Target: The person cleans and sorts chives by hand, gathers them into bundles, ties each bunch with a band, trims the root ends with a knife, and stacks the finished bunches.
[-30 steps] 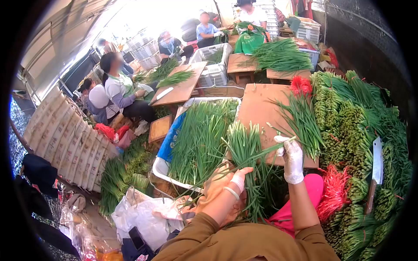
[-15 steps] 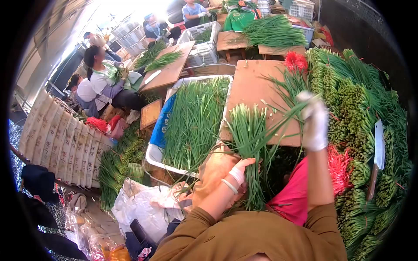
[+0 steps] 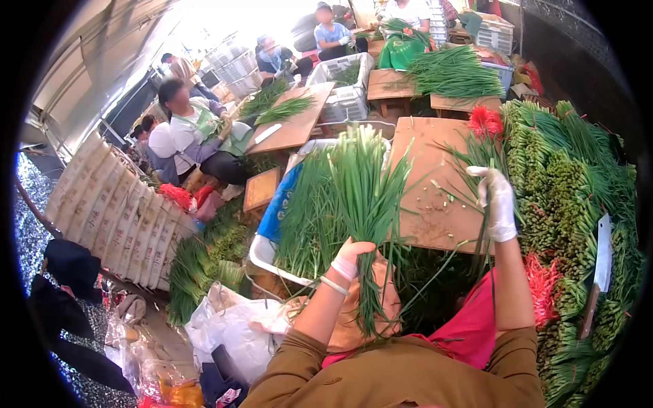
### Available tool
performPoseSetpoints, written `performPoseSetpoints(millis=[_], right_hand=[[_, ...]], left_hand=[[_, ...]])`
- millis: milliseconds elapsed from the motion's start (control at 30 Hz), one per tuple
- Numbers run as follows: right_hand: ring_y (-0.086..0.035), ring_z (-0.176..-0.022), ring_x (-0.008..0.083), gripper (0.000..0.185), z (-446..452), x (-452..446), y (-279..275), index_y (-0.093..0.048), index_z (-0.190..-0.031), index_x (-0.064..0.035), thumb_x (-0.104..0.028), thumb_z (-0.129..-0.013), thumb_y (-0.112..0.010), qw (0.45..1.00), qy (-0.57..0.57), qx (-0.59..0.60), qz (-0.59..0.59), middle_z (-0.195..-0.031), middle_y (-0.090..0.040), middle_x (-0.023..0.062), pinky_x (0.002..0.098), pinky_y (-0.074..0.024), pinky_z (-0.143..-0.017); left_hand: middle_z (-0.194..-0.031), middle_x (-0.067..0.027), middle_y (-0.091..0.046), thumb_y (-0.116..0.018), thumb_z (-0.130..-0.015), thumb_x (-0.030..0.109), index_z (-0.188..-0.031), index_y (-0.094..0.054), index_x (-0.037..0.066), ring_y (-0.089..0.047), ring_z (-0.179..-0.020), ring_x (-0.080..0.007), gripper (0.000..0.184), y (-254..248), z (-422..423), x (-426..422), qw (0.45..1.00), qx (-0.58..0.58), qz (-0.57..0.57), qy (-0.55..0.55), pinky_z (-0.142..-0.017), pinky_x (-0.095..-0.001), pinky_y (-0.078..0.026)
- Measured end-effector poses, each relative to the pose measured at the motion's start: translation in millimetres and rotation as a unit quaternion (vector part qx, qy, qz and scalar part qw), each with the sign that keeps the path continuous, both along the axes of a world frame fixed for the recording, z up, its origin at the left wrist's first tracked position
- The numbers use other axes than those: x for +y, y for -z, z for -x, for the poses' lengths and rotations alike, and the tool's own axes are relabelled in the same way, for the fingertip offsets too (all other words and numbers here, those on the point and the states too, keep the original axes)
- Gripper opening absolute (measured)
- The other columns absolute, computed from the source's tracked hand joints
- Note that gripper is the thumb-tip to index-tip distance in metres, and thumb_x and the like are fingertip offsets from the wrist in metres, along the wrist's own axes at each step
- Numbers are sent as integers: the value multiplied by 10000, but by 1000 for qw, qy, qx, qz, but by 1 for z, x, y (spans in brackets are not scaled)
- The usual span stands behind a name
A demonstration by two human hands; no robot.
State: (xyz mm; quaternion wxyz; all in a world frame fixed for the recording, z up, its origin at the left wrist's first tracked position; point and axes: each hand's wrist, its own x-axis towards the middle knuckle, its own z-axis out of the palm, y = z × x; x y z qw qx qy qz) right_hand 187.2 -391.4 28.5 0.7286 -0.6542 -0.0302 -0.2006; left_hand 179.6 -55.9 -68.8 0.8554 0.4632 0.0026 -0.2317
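My left hand [image 3: 354,258] is closed around a thick bunch of garlic chives [image 3: 367,183], held upright in front of me with the pale stem ends at the top and the leaves hanging below. My right hand [image 3: 496,204], in a white glove, is closed on a few loose chive leaves [image 3: 484,234] that dangle beneath it, over the right edge of the wooden board [image 3: 432,163]. Scraps and stray leaves lie on that board. Behind the bunch stands a white crate [image 3: 262,253] filled with more chives, with a blue sheet [image 3: 287,204] at its side.
Tied chive bundles [image 3: 544,170] are stacked at right, with a cleaver [image 3: 598,265] on top. Red ties [image 3: 542,289] hang beside my right arm. Stacked white crates [image 3: 122,211] and a white sack [image 3: 224,326] lie left. Several people sit at boards at the back.
My left hand has raised the chive bunch and moved it left, over the crate. My right hand has come down slightly and holds loose leaves. The camera view has shifted.
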Motion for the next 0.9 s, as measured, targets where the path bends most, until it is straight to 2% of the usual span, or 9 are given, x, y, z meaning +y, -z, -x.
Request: performPoseSetpoints(millis=[167, 367, 467, 633, 733, 767, 833, 867, 900], right_hand=[[-392, -517, 2, 277, -26, 45, 29, -615, -1179, -36, -124, -923, -554, 990, -52, 73, -106, -950, -644, -31, 156, -323, -438], [-402, -520, -3, 234, -51, 75, 41, -667, -1096, -50, -131, -930, -525, 979, -90, 155, -100, -719, -592, -49, 155, -295, -451], [-425, -528, 6, 222, -75, 97, 42, -668, -1088, -44, -149, -922, -563, 978, -112, 106, -139, -705, -557, -61, 155, -301, -456], [-414, -500, 13, 224, -83, 145, 25, -675, -1009, -45, -207, -856, -664, 968, -167, 145, -117, -668, -554, -54, 171, -295, -434], [-428, -499, 32, 187, -76, 152, 2, -672, -960, -51, -197, -844, -664, 972, -170, 159, 3, -633, -549, -45, 187, -306, -433], [-448, -520, 50, 166, -76, 147, 3, -674, -886, -66, -226, -845, -655, 979, -155, 91, -100, -612, -549, -36, 221, -330, -452], [-451, -595, 33, 238, -121, 100, 21, -697, -836, -83, -277, -872, -565, 999, 16, 44, -12, -772, -649, -12, 198, -342, -528], [-517, -649, 63, 214, -130, 64, 12, -677, -837, -84, -227, -892, -527, 990, 3, -18, -141, -818, -660, 15, 183, -374, -614], [-362, -508, 76, 242, -132, 33, -4, -629, -759, -132, -305, -913, -561, 968, 114, 50, -216, -670, -517, -45, 253, -307, -498]], left_hand=[[-862, -93, -641, -648, -718, 92, -1082, -583, -7, -619, -670, -199, 383, -22, 15, 29, 999, -19, -28, -16, -583, -297, -507], [-812, -91, -623, -673, -694, 105, -1032, -593, -17, -608, -643, -196, 368, -16, 31, 61, 999, -17, -48, -15, -551, -308, -501], [-819, -98, -618, -674, -693, 104, -1027, -589, -23, -601, -637, -203, 366, -26, 43, 70, 998, -17, -58, -12, -553, -318, -500], [-844, -109, -614, -677, -667, 79, -1077, -570, -32, -598, -655, -213, 438, -27, 58, 90, 996, -19, -84, -1, -567, -306, -475], [-880, -106, -616, -670, -669, 72, -1101, -564, -28, -601, -683, -208, 456, -33, 73, 97, 995, -22, -95, 0, -580, -308, -485], [-915, -106, -622, -678, -665, 61, -1129, -559, -21, -613, -712, -209, 486, -37, 78, 100, 998, -14, -68, 1, -600, -306, -500], [-919, -106, -627, -691, -658, 50, -1138, -559, -18, -620, -724, -211, 502, -43, 90, 105, 999, 8, -47, -23, -612, -306, -509], [-921, -106, -630, -697, -655, 45, -1143, -560, -17, -624, -730, -212, 510, -44, 95, 110, 999, 18, -35, -37, -618, -306, -514], [-924, -111, -632, -713, -648, 31, -1144, -563, -15, -631, -741, -220, 521, -42, 97, 120, 999, 35, -30, -27, -625, -311, -520]])
